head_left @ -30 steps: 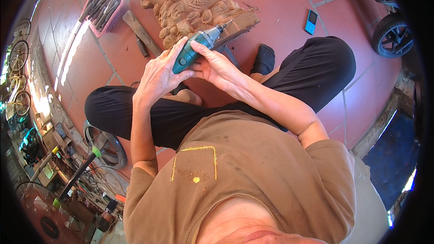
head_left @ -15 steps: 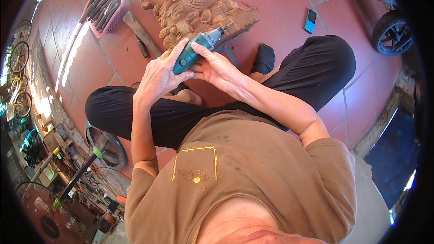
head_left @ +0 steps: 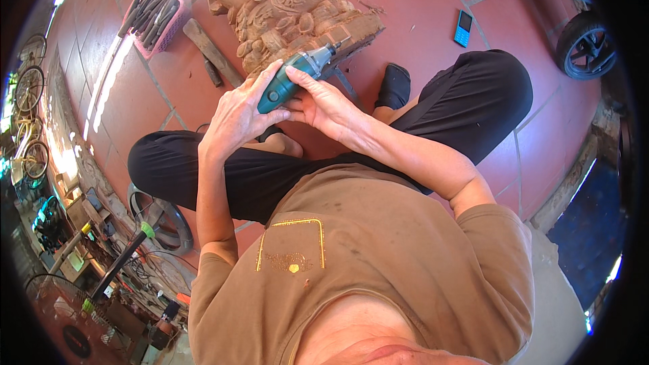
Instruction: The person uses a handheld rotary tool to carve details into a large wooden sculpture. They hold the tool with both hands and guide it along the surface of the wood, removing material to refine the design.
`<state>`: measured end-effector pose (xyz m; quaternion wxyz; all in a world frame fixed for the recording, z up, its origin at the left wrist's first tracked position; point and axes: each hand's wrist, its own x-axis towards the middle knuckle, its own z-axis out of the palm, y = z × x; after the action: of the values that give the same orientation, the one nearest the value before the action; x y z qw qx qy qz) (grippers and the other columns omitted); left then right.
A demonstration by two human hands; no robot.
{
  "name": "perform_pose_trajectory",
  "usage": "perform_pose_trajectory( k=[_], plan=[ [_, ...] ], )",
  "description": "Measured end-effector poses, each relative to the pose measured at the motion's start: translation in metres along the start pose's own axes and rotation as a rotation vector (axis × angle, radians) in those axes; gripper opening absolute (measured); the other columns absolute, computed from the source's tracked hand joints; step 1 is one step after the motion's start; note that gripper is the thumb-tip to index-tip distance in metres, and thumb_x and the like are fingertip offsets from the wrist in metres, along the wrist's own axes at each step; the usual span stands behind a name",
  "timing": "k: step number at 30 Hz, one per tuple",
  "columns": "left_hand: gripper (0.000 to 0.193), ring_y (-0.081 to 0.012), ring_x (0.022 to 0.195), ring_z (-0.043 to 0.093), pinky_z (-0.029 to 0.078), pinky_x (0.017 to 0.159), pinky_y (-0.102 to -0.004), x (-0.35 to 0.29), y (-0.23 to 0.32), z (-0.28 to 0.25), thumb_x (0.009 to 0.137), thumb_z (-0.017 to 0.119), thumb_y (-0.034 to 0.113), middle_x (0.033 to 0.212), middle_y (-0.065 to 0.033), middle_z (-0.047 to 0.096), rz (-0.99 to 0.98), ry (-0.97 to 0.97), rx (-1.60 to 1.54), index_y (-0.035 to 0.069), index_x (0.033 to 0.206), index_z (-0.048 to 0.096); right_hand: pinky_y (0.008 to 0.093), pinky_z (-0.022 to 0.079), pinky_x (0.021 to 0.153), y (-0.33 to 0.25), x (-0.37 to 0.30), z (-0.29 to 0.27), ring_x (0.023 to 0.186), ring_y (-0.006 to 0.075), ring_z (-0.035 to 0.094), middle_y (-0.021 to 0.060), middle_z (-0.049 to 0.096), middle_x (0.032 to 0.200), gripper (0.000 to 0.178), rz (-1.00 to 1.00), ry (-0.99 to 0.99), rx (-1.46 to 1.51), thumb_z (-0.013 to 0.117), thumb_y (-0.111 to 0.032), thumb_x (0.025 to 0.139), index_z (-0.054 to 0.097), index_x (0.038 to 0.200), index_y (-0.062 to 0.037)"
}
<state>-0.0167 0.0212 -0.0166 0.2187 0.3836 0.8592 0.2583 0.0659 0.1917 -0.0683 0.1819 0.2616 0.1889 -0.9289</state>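
A green rotary tool (head_left: 289, 82) with a grey metal nose and a thin bit is held in both hands over my crossed legs. My left hand (head_left: 238, 113) closes round its rear and left side. My right hand (head_left: 323, 104) grips it from the other side, thumb on the upper face of the body, its other fingers partly hidden beneath. Just beyond the hands lies a carved brown wooden sculpture (head_left: 280, 10) with dense relief. The tool's bit points right, by the near end of the carving; whether it touches the wood I cannot tell.
A pink basket (head_left: 166, 39) of dark-handled tools stands at the far left. Beside the carving lies a wooden mallet (head_left: 203, 40). A blue keypad phone (head_left: 463, 28) rests on the red tiles (head_left: 433, 0). A black wheel (head_left: 585, 47) stands far right, a fan (head_left: 67, 318) lower left.
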Motion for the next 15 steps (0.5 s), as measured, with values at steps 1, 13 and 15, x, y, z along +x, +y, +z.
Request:
perform_pose_trajectory(
  k=[1, 13, 15],
  plan=[
    [0.089, -0.0428, 0.100, 0.068, 0.056, 0.083, -0.0468, -0.0002, -0.0002, 0.0003, 0.075, 0.083, 0.030, 0.126, -0.0219, 0.065, 0.011, 0.008, -0.002, 0.016, 0.153, 0.041, 0.0420, 0.059, 0.088, 0.0003, -0.0008, 0.0004, 0.107, 0.0226, 0.069, 0.0111, 0.068, 0.118, 0.040, -0.001, 0.003, 0.004, 0.068, -0.035, 0.098, 0.059, 0.125, -0.0066],
    [0.088, -0.0417, 0.100, 0.068, 0.056, 0.083, -0.0460, -0.0004, 0.0007, -0.0001, 0.076, 0.083, 0.031, 0.123, -0.0193, 0.066, 0.001, -0.019, -0.021, 0.016, 0.152, 0.043, 0.0425, 0.060, 0.087, 0.0025, -0.0058, 0.0021, 0.106, 0.0219, 0.068, 0.0101, 0.068, 0.116, 0.038, 0.000, 0.023, 0.039, 0.068, -0.034, 0.098, 0.059, 0.123, -0.0068],
    [0.088, -0.0416, 0.100, 0.068, 0.056, 0.083, -0.0459, -0.0002, 0.0008, -0.0005, 0.076, 0.083, 0.032, 0.123, -0.0194, 0.066, -0.003, -0.025, -0.020, 0.016, 0.152, 0.043, 0.0423, 0.060, 0.087, 0.0035, -0.0052, 0.0008, 0.106, 0.0218, 0.068, 0.0101, 0.068, 0.116, 0.038, -0.002, 0.023, 0.046, 0.068, -0.034, 0.098, 0.059, 0.123, -0.0070]
  ],
)
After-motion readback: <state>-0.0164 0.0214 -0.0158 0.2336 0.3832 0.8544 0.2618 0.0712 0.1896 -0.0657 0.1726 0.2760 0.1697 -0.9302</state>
